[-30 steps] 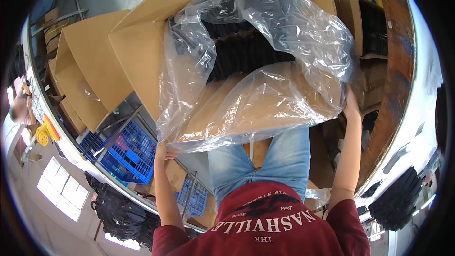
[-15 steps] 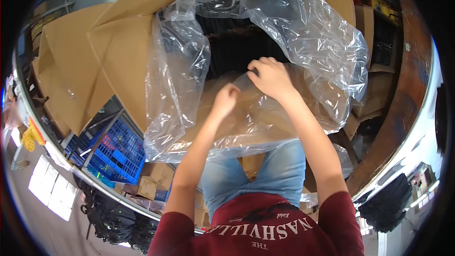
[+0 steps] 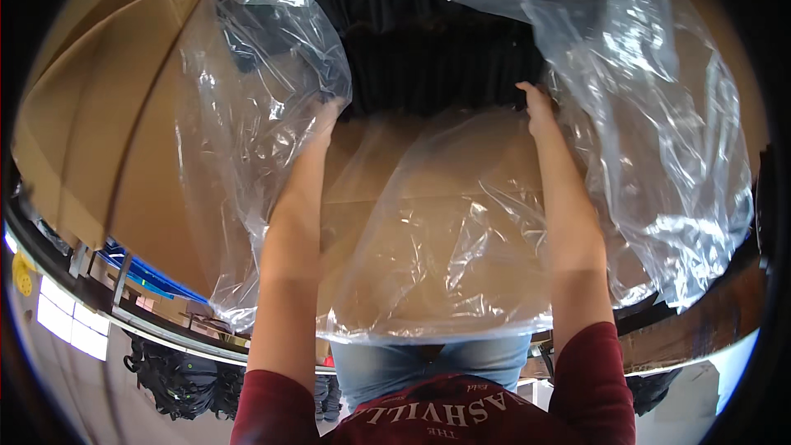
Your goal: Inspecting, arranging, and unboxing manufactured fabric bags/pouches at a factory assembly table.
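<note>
Blue crate [image 3: 144,274] at eight o'clock below a metal rail [image 3: 165,331]; black bundles [image 3: 177,379] heaped at seven o'clock; a bright floor patch [image 3: 70,325] near the left rim; yellow object [image 3: 22,274] at nine.

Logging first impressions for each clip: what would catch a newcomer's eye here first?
A big crinkled clear plastic liner bag fills the middle, spilling over the near wall of a large brown cardboard box. Both bare arms reach up into it: the left hand behind a fold of film, the right hand at the edge of a dark ribbed stack of black goods inside.
</note>
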Demonstrator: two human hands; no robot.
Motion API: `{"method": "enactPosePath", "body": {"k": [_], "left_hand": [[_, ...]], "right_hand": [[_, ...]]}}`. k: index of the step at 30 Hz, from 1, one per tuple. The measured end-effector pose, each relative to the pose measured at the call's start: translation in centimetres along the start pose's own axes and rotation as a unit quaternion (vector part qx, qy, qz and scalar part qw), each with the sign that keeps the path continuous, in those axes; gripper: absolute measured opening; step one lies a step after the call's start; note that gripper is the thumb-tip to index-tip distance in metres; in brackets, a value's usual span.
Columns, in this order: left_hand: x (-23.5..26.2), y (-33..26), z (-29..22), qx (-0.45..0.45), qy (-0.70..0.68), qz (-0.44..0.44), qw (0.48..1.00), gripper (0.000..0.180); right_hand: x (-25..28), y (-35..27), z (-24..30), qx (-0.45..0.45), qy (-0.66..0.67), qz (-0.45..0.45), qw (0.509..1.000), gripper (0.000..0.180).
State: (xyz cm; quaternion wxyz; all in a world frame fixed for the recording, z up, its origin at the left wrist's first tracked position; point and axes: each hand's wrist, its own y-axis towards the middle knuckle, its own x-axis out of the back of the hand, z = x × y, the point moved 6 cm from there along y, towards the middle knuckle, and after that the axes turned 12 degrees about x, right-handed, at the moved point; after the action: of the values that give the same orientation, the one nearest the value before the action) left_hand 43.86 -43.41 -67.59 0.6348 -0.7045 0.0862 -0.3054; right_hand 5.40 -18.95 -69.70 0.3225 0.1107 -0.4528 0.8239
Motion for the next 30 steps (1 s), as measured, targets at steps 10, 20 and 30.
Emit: {"method": "enactPosePath", "body": {"k": [10, 20, 30], "left_hand": [[7.1, 4.3, 1.3, -0.08, 0.066, -0.074, 0.992, 0.065], [11.0, 9.1, 2.8, -0.138, 0.025, 0.126, 0.982, 0.058], [6.2, 9.2, 2.9, 0.007, 0.184, 0.055, 0.981, 0.1]], "right_hand": [[-1.5, 0.3, 0.5, -0.183, -0.029, 0.01, 0.983, 0.092], [-2.7, 2.2, -1.2, -0.188, -0.008, 0.035, 0.982, 0.081], [-1.3, 0.9, 1.1, -0.132, 0.056, 0.103, 0.984, 0.078]]}}
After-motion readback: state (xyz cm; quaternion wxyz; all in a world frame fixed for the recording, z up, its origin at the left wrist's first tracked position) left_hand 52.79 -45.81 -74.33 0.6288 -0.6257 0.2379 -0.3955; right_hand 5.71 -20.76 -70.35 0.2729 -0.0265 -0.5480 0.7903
